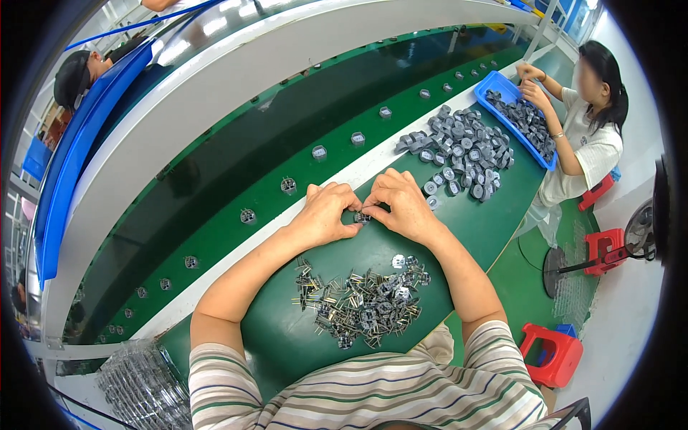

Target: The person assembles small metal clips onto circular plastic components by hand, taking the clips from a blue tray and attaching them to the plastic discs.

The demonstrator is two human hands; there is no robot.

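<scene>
Above the green tabletop, my left hand [326, 213] and my right hand [400, 206] meet with fingertips pinched together. Between them is a small dark electrical part [362, 217] with bits of metal showing; the fingers cover much of it. Closer to my body lies a loose pile of small dark parts with metal pins [369, 308], apart from both hands. To the right of my right hand spreads a heap of grey round plug housings [466, 150], some standing and some on their sides.
Beyond a white ledge runs a green conveyor belt [337, 149] carrying spaced-out housings and pinned parts. A co-worker [591, 122] at the right handles things over a blue bin [494, 86] of grey parts. Clear plastic trays [140, 387] stack lower left; red stools [555, 355] and a fan [640, 231] stand right.
</scene>
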